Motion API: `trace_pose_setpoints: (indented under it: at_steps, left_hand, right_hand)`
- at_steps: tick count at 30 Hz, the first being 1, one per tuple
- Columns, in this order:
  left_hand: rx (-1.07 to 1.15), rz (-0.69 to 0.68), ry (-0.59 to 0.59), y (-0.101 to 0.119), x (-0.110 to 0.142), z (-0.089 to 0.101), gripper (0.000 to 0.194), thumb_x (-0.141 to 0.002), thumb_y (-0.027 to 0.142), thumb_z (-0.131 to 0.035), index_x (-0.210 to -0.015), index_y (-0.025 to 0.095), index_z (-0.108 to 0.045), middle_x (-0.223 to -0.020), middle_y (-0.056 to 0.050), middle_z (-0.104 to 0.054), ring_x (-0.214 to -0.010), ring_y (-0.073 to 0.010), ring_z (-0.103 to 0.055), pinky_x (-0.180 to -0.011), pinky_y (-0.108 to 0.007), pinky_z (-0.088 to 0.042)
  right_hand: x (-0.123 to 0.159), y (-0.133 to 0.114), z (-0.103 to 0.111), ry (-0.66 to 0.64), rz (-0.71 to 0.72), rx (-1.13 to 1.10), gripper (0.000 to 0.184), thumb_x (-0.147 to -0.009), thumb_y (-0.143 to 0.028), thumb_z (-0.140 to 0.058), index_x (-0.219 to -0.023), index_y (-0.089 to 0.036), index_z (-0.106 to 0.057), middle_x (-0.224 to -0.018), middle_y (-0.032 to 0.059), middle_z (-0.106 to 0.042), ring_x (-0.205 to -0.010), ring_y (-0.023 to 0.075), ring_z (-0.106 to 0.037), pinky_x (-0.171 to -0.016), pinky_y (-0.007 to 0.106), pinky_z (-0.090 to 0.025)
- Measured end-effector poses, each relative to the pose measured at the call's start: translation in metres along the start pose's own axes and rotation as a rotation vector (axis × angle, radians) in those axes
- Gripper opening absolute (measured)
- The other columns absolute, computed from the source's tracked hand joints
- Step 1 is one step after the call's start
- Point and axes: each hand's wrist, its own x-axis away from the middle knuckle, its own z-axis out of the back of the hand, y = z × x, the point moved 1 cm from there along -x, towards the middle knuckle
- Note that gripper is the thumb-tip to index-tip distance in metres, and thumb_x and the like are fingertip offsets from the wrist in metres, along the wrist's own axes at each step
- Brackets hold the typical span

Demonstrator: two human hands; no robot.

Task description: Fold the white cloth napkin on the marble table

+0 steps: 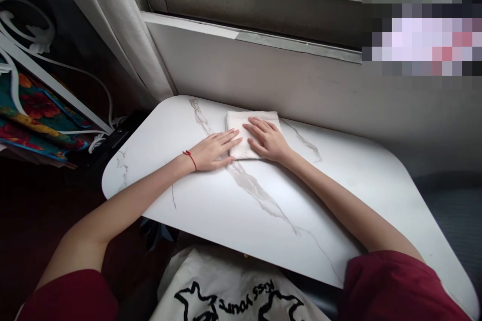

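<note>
A small white cloth (241,121), folded into a neat square, lies near the far edge of a white marble-look table (233,205). My left hand (213,151) rests flat with fingers stretched out, its fingertips on the cloth's left edge; a red string circles that wrist. My right hand (267,139) lies flat on top of the cloth, fingers spread and pointing left. Neither hand grips anything.
A grey wall and a window sill (248,35) rise right behind the table. A pale curtain (124,35) hangs at the left. White metal scrollwork and a colourful floral fabric (33,115) sit far left. A white bag with black star print (233,291) lies below the table's near edge.
</note>
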Motion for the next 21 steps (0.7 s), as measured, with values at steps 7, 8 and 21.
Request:
trace_pose_setpoints:
  at_steps: [7,8,21]
  left_hand:
    - [-0.093,-0.019,0.061,0.002,-0.001,0.006,0.049,-0.105,0.039,-0.04,-0.146,0.016,-0.054,-0.156,-0.015,-0.05,-0.14,-0.03,-0.047,-0.114,-0.047,-0.039]
    - [-0.099,-0.033,0.081,0.003,-0.001,0.007,0.047,-0.104,0.038,-0.042,-0.142,0.015,-0.057,-0.152,-0.014,-0.054,-0.135,-0.0296,-0.051,-0.111,-0.046,-0.042]
    - [-0.075,-0.164,0.23,0.013,0.0,0.003,0.041,-0.102,0.031,-0.04,-0.136,0.016,-0.059,-0.138,-0.014,-0.064,-0.129,-0.0266,-0.058,-0.108,-0.044,-0.045]
  right_hand:
    - [0.01,-0.017,-0.007,0.027,-0.022,0.061,0.056,-0.104,-0.037,-0.032,-0.151,-0.009,-0.047,-0.16,0.0216,-0.041,-0.15,0.0335,-0.035,-0.119,0.052,-0.03]
    - [0.012,-0.021,-0.008,0.036,-0.024,0.072,0.056,-0.104,-0.038,-0.032,-0.151,-0.009,-0.046,-0.16,0.0223,-0.041,-0.15,0.0343,-0.035,-0.119,0.054,-0.03]
    - [0.054,-0.115,0.011,-0.037,-0.045,0.245,0.06,-0.102,-0.033,-0.034,-0.147,0.005,-0.043,-0.151,0.0329,-0.046,-0.141,0.0457,-0.039,-0.111,0.059,-0.035]
